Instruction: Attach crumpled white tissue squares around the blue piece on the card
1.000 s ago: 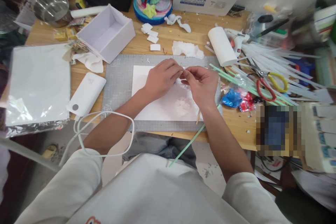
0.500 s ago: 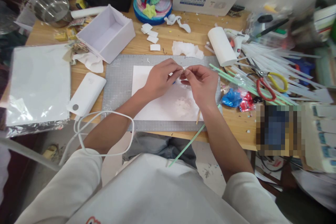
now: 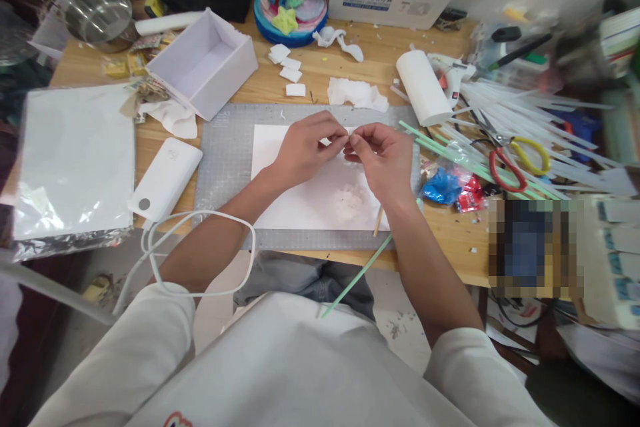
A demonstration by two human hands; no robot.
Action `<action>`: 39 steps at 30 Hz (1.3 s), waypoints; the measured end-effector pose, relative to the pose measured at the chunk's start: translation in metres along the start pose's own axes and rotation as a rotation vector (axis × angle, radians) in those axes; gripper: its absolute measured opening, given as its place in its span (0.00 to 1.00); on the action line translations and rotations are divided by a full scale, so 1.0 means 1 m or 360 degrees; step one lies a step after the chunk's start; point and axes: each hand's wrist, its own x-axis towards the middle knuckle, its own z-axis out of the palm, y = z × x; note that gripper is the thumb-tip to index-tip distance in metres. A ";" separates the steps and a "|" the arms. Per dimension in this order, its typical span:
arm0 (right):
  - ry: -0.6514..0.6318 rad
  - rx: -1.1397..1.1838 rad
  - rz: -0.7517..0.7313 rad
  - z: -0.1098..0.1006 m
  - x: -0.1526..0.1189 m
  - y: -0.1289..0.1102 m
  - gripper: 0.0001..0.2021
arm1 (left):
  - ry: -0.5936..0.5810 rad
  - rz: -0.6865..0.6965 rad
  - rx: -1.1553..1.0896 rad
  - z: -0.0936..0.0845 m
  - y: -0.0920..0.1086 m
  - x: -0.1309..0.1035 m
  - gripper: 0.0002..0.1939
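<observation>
Lying beside right hand (image 3: 387,159); green sticks (image 3: 426,140)

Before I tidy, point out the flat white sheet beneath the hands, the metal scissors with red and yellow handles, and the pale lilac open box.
Flat white sheet (image 3: 296,201): head view, bare left part.
Metal red-and-yellow-handled scissors (image 3: 499,140): head view, near pivot.
Pale lilac open box (image 3: 226,77): head view, outer wall.
</observation>
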 end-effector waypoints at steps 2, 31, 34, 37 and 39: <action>-0.0016 0.0018 0.0023 0.000 0.000 0.000 0.08 | 0.0012 -0.0034 -0.0025 0.000 0.002 0.001 0.06; -0.0023 0.0065 0.0050 -0.001 0.002 0.002 0.09 | -0.0036 -0.0199 -0.0037 -0.002 0.005 0.002 0.07; -0.0039 0.0035 0.0034 -0.001 0.002 0.003 0.09 | -0.0028 -0.0185 -0.0034 -0.001 0.003 0.001 0.06; -0.0053 0.0043 0.0050 -0.001 0.002 0.003 0.11 | -0.0001 -0.0208 -0.0035 0.001 0.003 0.001 0.06; -0.0056 0.0066 0.0063 -0.001 0.002 0.003 0.12 | 0.0014 -0.0237 -0.0043 0.001 0.005 0.001 0.06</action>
